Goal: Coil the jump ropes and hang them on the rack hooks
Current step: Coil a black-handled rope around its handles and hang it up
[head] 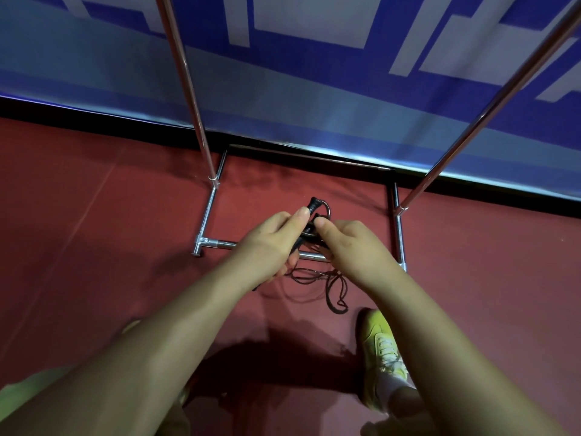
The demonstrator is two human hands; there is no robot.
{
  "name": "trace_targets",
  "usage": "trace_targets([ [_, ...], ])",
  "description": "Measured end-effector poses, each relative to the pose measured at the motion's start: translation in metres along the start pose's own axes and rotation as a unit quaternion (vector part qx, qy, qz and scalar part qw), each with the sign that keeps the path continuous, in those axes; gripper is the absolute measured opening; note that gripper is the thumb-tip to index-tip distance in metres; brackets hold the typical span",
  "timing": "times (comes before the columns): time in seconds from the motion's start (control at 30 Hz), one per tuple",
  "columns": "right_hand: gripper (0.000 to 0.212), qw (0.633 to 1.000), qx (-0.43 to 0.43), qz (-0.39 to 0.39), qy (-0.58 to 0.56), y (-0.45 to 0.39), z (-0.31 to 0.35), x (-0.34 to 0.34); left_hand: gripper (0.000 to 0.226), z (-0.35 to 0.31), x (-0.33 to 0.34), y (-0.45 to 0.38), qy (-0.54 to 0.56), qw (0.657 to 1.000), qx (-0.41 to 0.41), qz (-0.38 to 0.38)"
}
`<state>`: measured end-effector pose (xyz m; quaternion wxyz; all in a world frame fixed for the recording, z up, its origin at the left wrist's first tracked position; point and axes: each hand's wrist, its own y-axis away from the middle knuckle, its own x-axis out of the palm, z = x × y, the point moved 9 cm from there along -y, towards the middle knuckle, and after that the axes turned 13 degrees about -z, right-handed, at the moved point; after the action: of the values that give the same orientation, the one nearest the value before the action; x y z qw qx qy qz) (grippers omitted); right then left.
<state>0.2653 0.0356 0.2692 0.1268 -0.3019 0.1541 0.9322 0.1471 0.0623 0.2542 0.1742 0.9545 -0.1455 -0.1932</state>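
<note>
Seemingly mid-coil, both hands, left and right, gripped the jump rope handles above the rack base, cord trailing on the floor, so gathering loops probably came next.

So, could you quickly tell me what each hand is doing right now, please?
Left hand: holds the black jump rope handles.
Right hand: pinches the same jump rope beside a metal ring.
</note>
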Motion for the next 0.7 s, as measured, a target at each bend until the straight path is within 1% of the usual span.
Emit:
trace_targets([
  [0.07,0.045,0.999,0.019,0.011,-0.026,0.0,-0.005,0.004,0.04,0.001,0.0,-0.002,-0.007,1.0,0.003,0.003],
  [0.13,0.045,0.998,0.039,0.032,-0.048,0.001,-0.008,0.006,0.036,0.005,0.002,-0.004,-0.026,1.0,0.004,0.012],
  [0.23,0.047,0.996,0.031,0.076,-0.032,0.005,-0.007,0.003,0.029,0.011,0.002,-0.008,-0.022,1.0,-0.015,0.014],
  [0.27,0.041,0.995,0.008,0.095,0.001,0.007,-0.004,0.0,0.028,0.012,0.0,-0.009,-0.012,1.0,-0.024,0.011],
  [0.3,0.03,0.992,-0.031,0.109,0.054,0.01,-0.001,-0.002,0.027,0.013,-0.003,-0.011,-0.004,1.0,-0.028,0.009],
  [0.37,0.004,0.971,-0.096,0.117,0.188,0.014,0.0,-0.006,0.026,0.013,-0.009,-0.013,-0.005,1.0,-0.026,0.005],
  [0.4,0.009,0.959,-0.119,0.106,0.235,0.014,0.001,-0.01,0.025,0.014,-0.011,-0.014,-0.009,1.0,-0.024,0.005],
  [0.43,0.014,0.954,-0.138,0.087,0.252,0.014,0.004,-0.013,0.024,0.015,-0.013,-0.014,-0.015,1.0,-0.022,0.005],
  [0.5,0.016,0.964,-0.159,0.051,0.209,0.015,0.014,-0.023,0.024,0.015,-0.012,-0.014,-0.035,0.999,-0.009,0.01],
  [0.6,0.013,0.983,-0.159,0.028,0.082,0.015,0.025,-0.034,0.023,0.012,-0.007,-0.012,-0.107,0.993,0.035,0.018],
  [0.67,0.022,0.986,-0.164,0.012,0.021,0.014,0.028,-0.039,0.021,0.01,0.001,-0.008,-0.156,0.985,0.062,0.046],
  [0.7,0.025,0.986,-0.165,0.006,-0.004,0.012,0.028,-0.041,0.018,0.01,0.007,-0.004,-0.168,0.981,0.071,0.072],
])
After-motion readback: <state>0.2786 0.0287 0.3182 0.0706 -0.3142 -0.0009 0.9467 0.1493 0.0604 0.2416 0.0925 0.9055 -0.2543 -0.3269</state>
